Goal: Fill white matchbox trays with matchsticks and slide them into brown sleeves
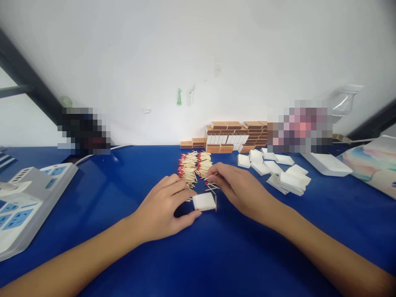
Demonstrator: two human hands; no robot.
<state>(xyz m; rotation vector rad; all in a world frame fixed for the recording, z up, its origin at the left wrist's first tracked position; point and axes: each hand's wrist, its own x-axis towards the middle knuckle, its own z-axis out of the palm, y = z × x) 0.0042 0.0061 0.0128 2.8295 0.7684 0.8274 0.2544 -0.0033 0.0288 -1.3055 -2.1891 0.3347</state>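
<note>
On the blue table (216,255), the left hand (163,206) pinches the near-left edge of a small white tray (204,201) between thumb and curled fingers. Just beyond, the right hand (238,185) has its fingertips drawn together on loose matches (194,167) at the pile's edge. Farther right lie empty trays (278,171), and stacked matchboxes (235,138) line the wall.

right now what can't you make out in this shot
Head view only:
- Pixelated patches, left and right by the wall: blurred out.
- Whether the right hand pinches any matches: its own fingers hide them.
- Print on the stacked matchboxes: too small.
- Power strip: cut off by the left edge.
- Left hand grips the white tray, hiding its left edge.
</note>
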